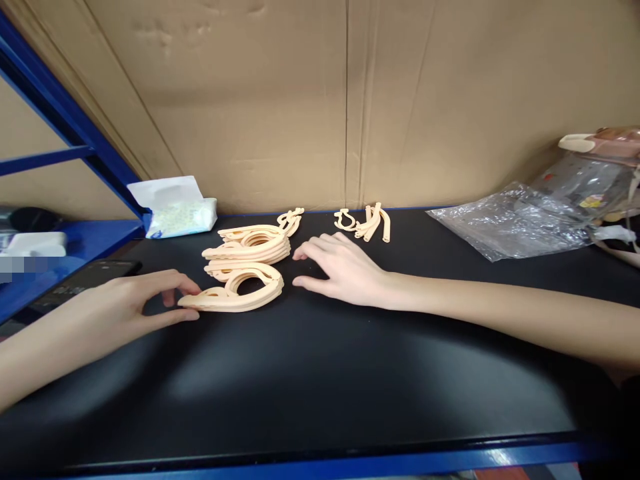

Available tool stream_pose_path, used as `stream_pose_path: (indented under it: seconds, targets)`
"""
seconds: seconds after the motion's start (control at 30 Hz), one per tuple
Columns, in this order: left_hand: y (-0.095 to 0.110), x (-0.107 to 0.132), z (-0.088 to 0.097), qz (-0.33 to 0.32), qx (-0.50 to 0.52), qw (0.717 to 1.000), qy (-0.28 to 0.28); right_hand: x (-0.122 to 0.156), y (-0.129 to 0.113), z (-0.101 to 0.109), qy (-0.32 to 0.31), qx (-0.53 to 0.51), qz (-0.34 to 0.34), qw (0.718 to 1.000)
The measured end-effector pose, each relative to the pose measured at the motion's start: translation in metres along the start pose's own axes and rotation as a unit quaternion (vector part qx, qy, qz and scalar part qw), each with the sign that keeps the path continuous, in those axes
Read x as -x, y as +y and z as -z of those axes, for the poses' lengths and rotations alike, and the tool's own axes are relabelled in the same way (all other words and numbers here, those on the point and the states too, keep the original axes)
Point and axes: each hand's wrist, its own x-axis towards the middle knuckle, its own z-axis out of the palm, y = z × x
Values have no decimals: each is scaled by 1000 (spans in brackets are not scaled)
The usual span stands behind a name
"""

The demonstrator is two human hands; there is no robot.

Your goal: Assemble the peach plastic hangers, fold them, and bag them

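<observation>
Cream plastic folding hangers (257,297) lie in a front pile on the black table, with another pile of hangers (250,250) right behind. My left hand (145,300) is at the left end of the front pile, its thumb and fingertips closed around the tip of the hangers. To the right of the piles, my right hand (345,270) hovers or rests near the table with fingers curved and apart. It holds nothing. Loose cream hook pieces (345,220) and curved arm pieces (373,223) lie beyond it. More small hook pieces (291,220) lie behind the piles.
A tissue pack (183,217) stands at the back left. At the left edge lies a dark phone (90,277). On the right are a clear plastic bag (493,223) and a transparent bottle (575,177). Cardboard (280,100) walls the back; a blue frame (75,113) rises at left.
</observation>
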Motion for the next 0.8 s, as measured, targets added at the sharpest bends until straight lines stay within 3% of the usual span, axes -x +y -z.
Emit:
stream_pose_path:
  seconds: [0.13, 0.2, 0.27, 0.37, 0.43, 0.53, 0.67, 0.8]
  targets:
    - [-4, 2, 6, 30, -12, 997, 64, 14, 28, 12, -9, 52, -43, 998]
    - [9, 1, 15, 41, -13, 995, 86, 13, 43, 15, -19, 82, -50, 995]
    - [36, -3, 20, 52, -43, 990, 122, 3, 56, 14, -40, 104, -43, 993]
    - [92, -14, 12, -66, -39, 990, 120, -28, 72, 5, -59, 111, -8, 992]
    - [130, -25, -5, -226, -59, 965, 120, -53, 79, -5, -81, 102, 40, 991]
    - [169, -40, -36, -338, -106, 931, 90, -82, 83, -20, -98, 142, 89, 981]
    - [181, -47, -57, -378, -52, 921, 81, -88, 85, -28, -104, 154, 106, 977]
    - [172, -45, -59, -379, 4, 922, 77, -67, 87, -22, -91, 160, 96, 978]
